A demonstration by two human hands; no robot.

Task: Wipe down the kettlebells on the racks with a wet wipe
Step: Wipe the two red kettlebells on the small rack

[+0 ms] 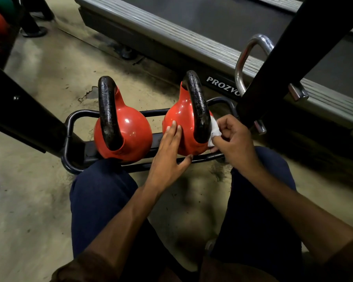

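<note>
Low on a black rack [155, 112], side by side: left kettlebell [130, 131], red, untouched; right kettlebell [179, 117], red, black-handled. Flat against the right kettlebell's near left face, left hand [167, 159], fingers straight and close together, thumb spread at its base. Pressed to its right side, white wet wipe [214, 129], pinched in the curled fingers of right hand [234, 143]. Behind, grey treadmill [192, 43].
</note>
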